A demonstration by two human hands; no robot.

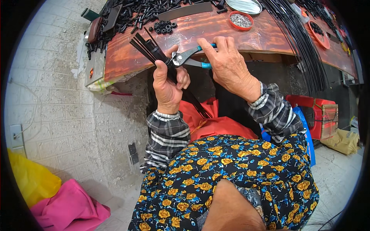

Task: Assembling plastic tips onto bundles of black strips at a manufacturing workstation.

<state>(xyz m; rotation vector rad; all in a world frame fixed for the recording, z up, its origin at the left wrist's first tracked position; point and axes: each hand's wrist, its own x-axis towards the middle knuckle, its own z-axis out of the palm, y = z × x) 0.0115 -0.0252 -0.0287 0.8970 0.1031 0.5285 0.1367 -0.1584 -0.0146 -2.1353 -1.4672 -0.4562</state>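
Observation:
My left hand [167, 85] is closed around a bundle of thin black rods [143, 49], with a thicker black tubular piece among them. The rods fan out at their upper ends, and their lower ends slant down toward the red cloth [227, 129] on my lap. In my right hand [231, 63] is a pair of pliers [189, 54] with teal handles, the fingers wrapped over the upper handle. The metal jaws of the pliers meet the bundle beside my left fingers. What exactly lies between the jaws is too small to make out.
Many black tubular parts [133, 17] and small black rings [165, 27] lie on the wooden table [127, 54]. A red bowl [241, 27] holds small silvery pieces. Long black rods [304, 54] overhang the table's front edge at right, above a red stool [308, 101].

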